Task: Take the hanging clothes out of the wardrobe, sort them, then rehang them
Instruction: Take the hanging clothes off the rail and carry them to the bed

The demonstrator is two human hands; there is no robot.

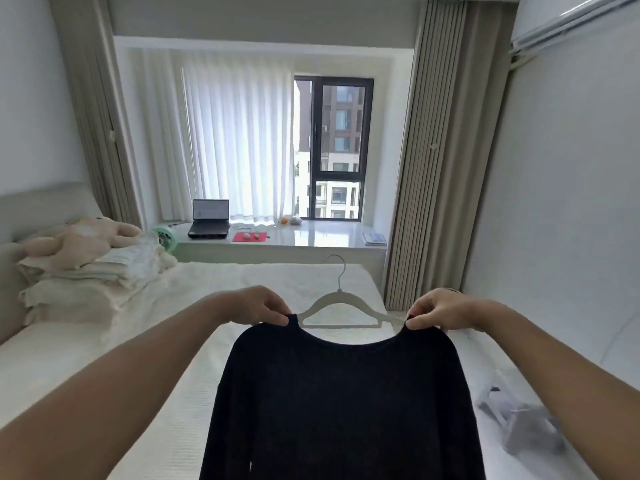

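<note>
A black long-sleeved top [343, 403] hangs spread out in front of me over the bed. My left hand [261, 304] pinches its left shoulder at the neckline. My right hand [438, 308] pinches the right shoulder. A white hanger [341, 306] lies on the bed [166, 358] just beyond the neckline, its hook pointing away toward the window. The hanger's right tip ends close to my right fingers; whether they touch is unclear. The wardrobe is out of view.
Folded cream bedding and a pink plush toy [86, 237] are piled at the bed's left head end. A grey-white garment [519, 420] lies on the bed at right. A laptop [210, 219] sits on the window ledge. Beige curtains [433, 168] flank the window.
</note>
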